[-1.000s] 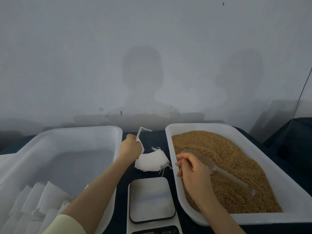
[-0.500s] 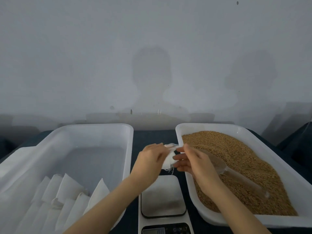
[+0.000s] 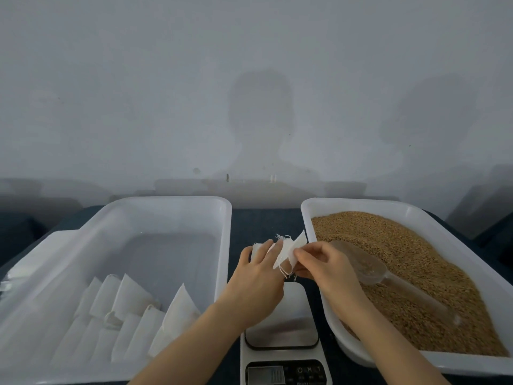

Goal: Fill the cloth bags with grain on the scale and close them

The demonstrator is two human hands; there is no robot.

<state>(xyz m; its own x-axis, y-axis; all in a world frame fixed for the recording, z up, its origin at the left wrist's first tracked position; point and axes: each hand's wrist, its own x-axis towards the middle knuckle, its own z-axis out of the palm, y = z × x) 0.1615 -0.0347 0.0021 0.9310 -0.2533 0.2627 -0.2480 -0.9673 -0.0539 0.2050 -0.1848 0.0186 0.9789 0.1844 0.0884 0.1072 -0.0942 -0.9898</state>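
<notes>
The left hand [image 3: 258, 276] holds a small stack of bags [image 3: 279, 252], its fingers laid fairly straight over the top and its thumb hidden beneath. The right hand [image 3: 322, 262] pinches the edge of one bag [image 3: 298, 244] between thumb and fingertips. The bags are flat, white and empty, with frayed threads hanging from their edges. They are held just above the far end of the scale [image 3: 280, 329], between the two trays.

Half a second ago the bags were bunched tightly between the hands. Now they are fanned out, with the pinched bag drawn toward the grain tray [image 3: 311, 218]. The clear scoop [image 3: 369, 269] lies on the grain [image 3: 410, 254], and filled bags [image 3: 125, 301] lean in the left tray [image 3: 222, 245].
</notes>
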